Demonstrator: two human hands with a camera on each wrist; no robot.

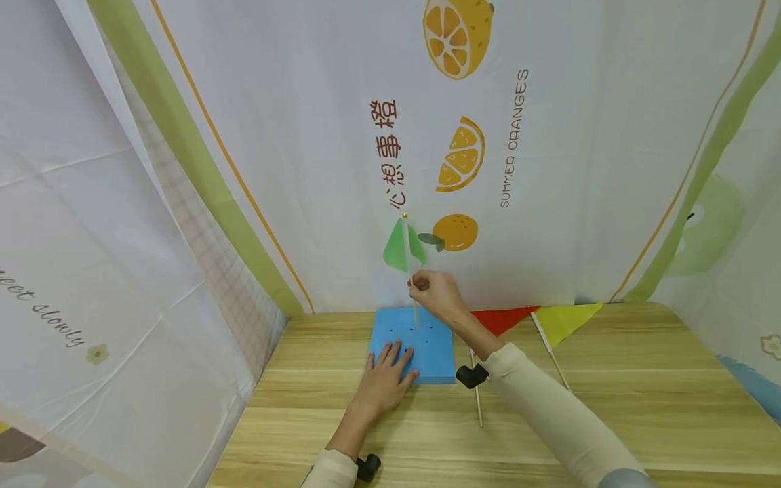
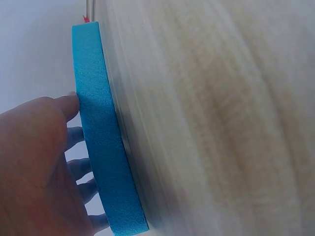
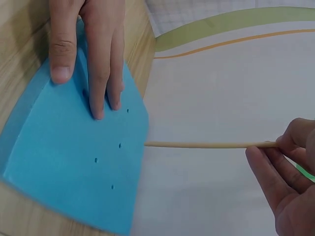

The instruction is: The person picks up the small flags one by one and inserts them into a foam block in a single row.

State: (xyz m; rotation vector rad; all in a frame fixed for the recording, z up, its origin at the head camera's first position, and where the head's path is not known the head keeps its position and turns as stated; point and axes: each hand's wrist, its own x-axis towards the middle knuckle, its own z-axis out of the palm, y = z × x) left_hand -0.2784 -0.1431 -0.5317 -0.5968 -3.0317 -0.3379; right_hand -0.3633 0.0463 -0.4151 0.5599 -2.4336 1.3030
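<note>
A blue foam block point(image 1: 421, 349) with several small holes lies on the wooden table near the back wall. My left hand point(image 1: 386, 375) presses flat on its near left part, fingers straight point(image 3: 101, 59); the block's edge point(image 2: 101, 157) shows in the left wrist view. My right hand point(image 1: 433, 293) pinches the thin wooden stick point(image 3: 206, 144) of a green flag point(image 1: 403, 245), held upright with its lower end at the block's top face. The flag's cloth hangs just above my fingers.
A red flag point(image 1: 503, 317) and a yellow flag point(image 1: 567, 320) lie on the table point(image 1: 641, 407) right of the block, their sticks pointing toward me. A printed cloth backdrop point(image 1: 293, 135) walls in the back and both sides.
</note>
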